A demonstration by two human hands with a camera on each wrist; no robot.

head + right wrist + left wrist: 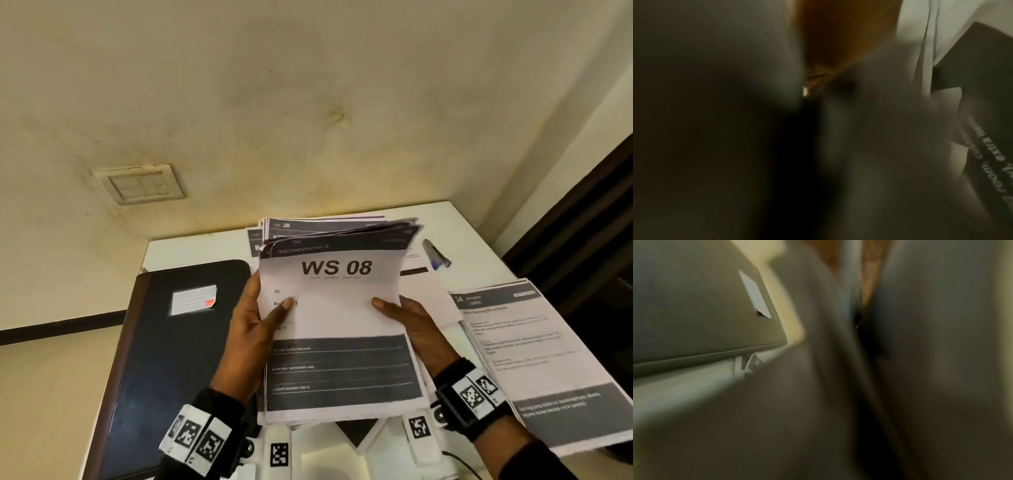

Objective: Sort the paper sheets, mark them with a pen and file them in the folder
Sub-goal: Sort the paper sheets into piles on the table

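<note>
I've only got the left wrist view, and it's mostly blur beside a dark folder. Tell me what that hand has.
Observer: The left hand grips the left edge of a stack of sheets; the top page is headed WS 08.
Operator: Report the other hand.
Observer: The right hand holds the stack's right edge, thumb on the top page.
Operator: Find me the pen.
Observer: The pen lies on the white table, beyond the stack and to its right, with neither hand on it.
</note>
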